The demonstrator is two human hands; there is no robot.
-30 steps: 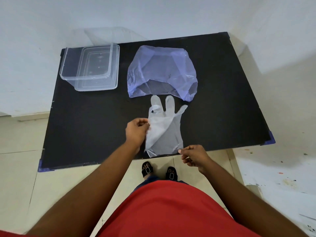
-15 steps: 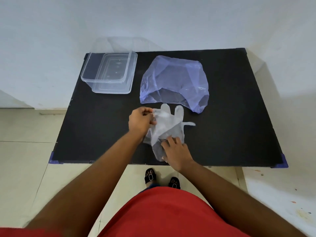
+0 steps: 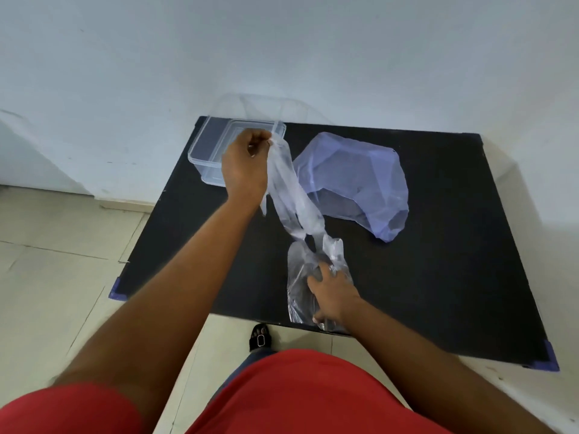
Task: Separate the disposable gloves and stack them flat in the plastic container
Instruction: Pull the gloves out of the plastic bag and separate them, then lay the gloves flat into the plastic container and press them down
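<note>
Now peeling: left hand pinching one glove by its tip, lifted over the container at far left; right hand flat, fingers pressing the rest onto the near counter. Best pulled slowly up and leftward, pressure kept firm, then laid flat inside, unwrinkled.

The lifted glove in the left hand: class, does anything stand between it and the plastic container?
Nothing visible does. The left hand holds the lifted glove right beside the plastic container, which looks empty. The glove's lower end reaches the gloves pinned by the right hand.
</note>
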